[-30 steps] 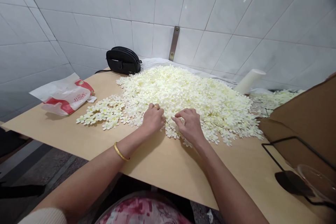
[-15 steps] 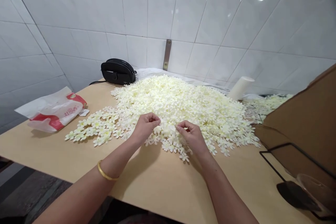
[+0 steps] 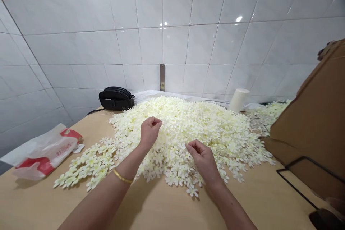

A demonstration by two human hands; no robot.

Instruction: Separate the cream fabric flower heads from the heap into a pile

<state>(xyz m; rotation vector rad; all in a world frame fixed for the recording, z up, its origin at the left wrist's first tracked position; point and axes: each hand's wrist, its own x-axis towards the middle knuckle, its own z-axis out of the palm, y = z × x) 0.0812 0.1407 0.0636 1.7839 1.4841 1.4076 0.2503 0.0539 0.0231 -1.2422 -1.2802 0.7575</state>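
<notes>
The left hand (image 3: 150, 134) and right hand (image 3: 203, 158) are held pinched near white flowers (image 3: 185, 125), which are heaped across the tan table (image 3: 167, 208).

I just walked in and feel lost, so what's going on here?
A person is working with both bare hands at a big heap of white flowers on a table. The left hand is at the heap, the right hand closer to its front edge, both with fingers pinched; whether they hold anything is too small to tell. A black bag stands at the back left, and a red and white bag lies at the left.
</notes>
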